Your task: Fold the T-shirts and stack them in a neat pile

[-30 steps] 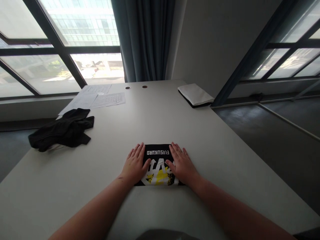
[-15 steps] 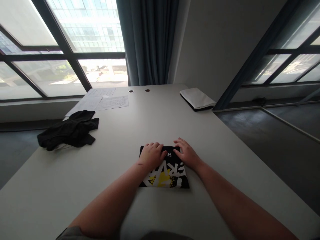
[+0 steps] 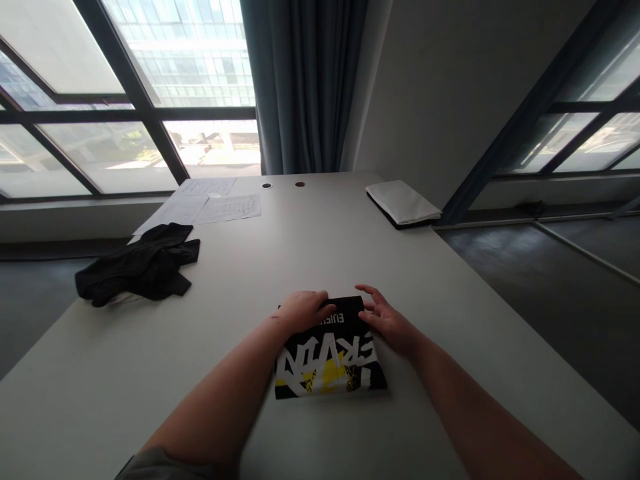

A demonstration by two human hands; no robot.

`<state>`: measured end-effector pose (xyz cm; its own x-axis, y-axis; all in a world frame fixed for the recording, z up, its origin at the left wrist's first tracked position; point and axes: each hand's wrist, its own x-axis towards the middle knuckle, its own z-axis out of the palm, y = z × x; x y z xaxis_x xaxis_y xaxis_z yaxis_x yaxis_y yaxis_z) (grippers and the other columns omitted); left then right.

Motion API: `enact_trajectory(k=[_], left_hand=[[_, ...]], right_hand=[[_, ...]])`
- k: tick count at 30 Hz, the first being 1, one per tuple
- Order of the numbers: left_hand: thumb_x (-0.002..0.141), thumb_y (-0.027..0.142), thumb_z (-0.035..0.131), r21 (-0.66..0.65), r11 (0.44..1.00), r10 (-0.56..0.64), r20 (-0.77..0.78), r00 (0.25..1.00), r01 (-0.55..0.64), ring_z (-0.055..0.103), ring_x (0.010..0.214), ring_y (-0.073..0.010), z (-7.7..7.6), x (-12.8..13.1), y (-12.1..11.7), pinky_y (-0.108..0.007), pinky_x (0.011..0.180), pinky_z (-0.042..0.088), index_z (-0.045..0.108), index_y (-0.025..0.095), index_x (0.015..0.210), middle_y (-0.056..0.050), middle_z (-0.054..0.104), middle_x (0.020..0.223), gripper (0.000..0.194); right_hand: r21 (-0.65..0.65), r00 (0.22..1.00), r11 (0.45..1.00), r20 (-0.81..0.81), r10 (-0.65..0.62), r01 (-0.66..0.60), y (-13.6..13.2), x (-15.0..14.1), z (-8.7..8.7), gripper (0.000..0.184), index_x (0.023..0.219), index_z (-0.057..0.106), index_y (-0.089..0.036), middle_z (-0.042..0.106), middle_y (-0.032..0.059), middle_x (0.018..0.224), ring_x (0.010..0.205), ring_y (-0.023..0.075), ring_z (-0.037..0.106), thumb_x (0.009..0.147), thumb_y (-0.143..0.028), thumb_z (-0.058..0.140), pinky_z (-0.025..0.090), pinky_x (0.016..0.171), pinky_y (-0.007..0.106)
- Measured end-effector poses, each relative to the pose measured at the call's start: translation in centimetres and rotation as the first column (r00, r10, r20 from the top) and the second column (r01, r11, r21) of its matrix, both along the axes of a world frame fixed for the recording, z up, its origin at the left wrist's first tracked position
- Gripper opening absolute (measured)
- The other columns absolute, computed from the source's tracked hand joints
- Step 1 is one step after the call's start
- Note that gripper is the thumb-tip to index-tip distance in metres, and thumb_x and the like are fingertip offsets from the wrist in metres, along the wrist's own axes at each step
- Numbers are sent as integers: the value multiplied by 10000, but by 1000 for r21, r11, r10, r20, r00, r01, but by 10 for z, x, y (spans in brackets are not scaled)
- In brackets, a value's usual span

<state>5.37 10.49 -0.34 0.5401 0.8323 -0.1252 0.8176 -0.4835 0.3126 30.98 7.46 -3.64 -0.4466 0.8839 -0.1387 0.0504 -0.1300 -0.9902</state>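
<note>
A folded black T-shirt (image 3: pixel 333 360) with white lettering and a yellow print lies on the white table in front of me, its print upside down to my view. My left hand (image 3: pixel 305 312) grips its far left edge, thumb on top and the other fingers curled over the far side, mostly hidden. At the far right corner is my right hand (image 3: pixel 387 320), its fingers apart and curved beside the cloth, with the thumb touching or very near the edge.
A crumpled black garment (image 3: pixel 143 263) lies at the table's left edge. Behind it are written paper sheets (image 3: pixel 227 208). A folded white and black cloth (image 3: pixel 403 202) rests at the far right edge. Two round holes pierce the table (image 3: pixel 310 247) near the curtain (image 3: pixel 305 87).
The T-shirt's near edge shows lower and more of its lettering is uncovered. My left hand's fingers have curled over the far edge; my right hand has shifted slightly right, its fingers more spread.
</note>
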Motion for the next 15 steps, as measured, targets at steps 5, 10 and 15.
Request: enact_trajectory(k=[5, 10, 15], left_hand=[[1103, 487, 302, 53, 994, 91, -2, 996, -91, 733, 935, -264, -13, 0, -1, -357, 789, 512, 644, 226, 1075, -97, 774, 1017, 431], [1111, 456, 298, 91, 986, 138, 16, 990, -139, 734, 943, -255, -16, -3, 1, -348, 808, 505, 616, 226, 1099, -93, 775, 1020, 393], [1106, 442, 303, 90, 987, 127, 40, 991, -130, 733, 939, -251, -17, -16, 5, -340, 797, 501, 616, 228, 1104, -93, 774, 1014, 380]], right_hand=[[-74, 992, 990, -30, 120, -122, -3, 2, 4, 759, 1553, 401, -302, 640, 119, 1429, 1204, 288, 688, 880, -445, 720, 577, 1002, 494], [-152, 982, 970, -10, 189, -188, 10, -4, 9, 647, 1455, 575, -240, 715, 116, 1324, 1157, 300, 721, 861, -442, 732, 576, 1013, 510], [31, 957, 972, 188, 222, -232, 37, -14, 29, 540, 1342, 699, -223, 756, 75, 1252, 1091, 265, 734, 814, -321, 752, 593, 986, 460]])
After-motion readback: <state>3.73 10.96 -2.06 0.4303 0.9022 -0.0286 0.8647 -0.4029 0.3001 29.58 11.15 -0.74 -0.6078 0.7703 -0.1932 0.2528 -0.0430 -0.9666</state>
